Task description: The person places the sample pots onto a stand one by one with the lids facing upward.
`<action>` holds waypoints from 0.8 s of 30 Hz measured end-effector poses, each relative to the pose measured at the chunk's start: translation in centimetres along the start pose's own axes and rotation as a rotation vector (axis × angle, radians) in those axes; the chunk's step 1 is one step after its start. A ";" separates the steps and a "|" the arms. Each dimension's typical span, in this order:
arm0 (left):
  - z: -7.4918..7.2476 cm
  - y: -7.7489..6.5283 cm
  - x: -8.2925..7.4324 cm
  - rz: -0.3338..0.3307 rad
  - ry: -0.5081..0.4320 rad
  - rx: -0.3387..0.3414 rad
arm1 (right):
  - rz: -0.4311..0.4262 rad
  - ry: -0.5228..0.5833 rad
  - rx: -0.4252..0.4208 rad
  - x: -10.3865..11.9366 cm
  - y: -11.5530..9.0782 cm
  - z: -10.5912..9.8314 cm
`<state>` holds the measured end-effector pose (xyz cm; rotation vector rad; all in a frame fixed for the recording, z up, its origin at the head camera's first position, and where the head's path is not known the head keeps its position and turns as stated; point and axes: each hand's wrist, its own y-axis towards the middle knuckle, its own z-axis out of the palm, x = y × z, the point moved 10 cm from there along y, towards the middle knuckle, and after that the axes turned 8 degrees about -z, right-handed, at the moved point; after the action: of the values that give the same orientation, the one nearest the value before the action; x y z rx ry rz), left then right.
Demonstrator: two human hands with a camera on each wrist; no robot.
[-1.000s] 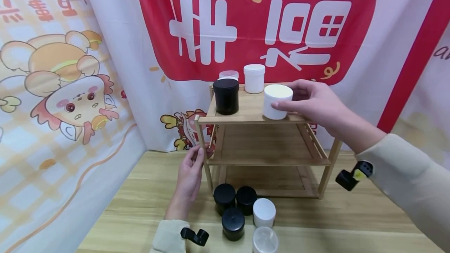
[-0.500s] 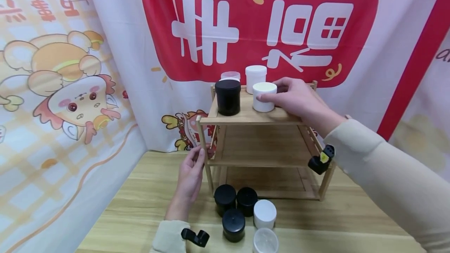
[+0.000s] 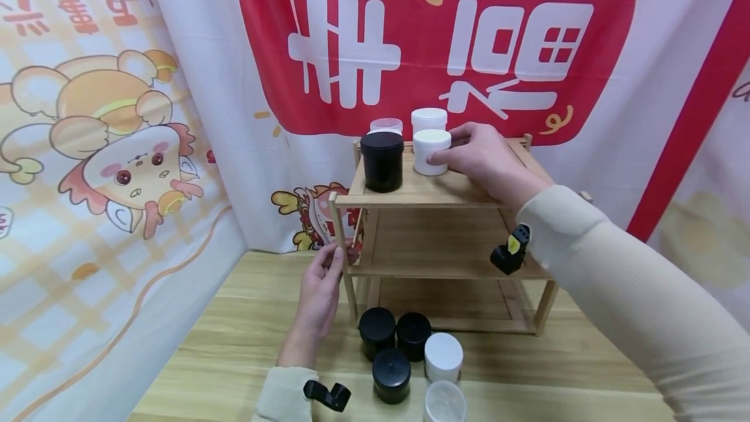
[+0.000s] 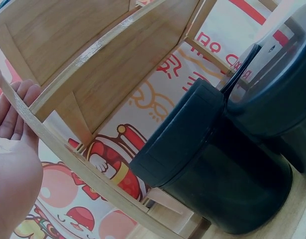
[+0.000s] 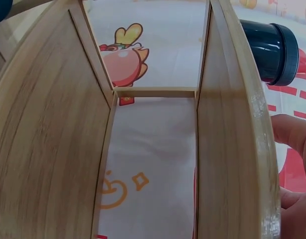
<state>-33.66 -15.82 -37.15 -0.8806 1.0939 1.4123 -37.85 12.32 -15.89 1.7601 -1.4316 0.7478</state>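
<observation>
Furthest left I have the left hand, its fingers and thumb pinching the left front post of one wooden rack. Below and to the right of those fingers I count three black jars, bunched on the counter. Up and to the right of the same fingers, one black jar stands on the top shelf, one clear-topped jar half hidden behind it. Next along is one held white jar (whether its base touches the shelf, I can't tell from here). Just behind it, near the fingers on it, is one rear white jar. Well below those fingers, on the counter, I see one lower white jar and, nearer the camera, one clear jar. Furthest right is the right hand, fingers and thumb clamped on the held white jar.
</observation>
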 end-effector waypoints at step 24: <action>0.0 0.1 0.1 -0.019 -0.009 0.007 | 0.029 0.013 -0.075 -0.4 0.9 0.9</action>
<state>-33.74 -15.81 -37.21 -0.8772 1.0806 1.3949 -38.78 11.71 -16.57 1.6780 -1.4604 0.7104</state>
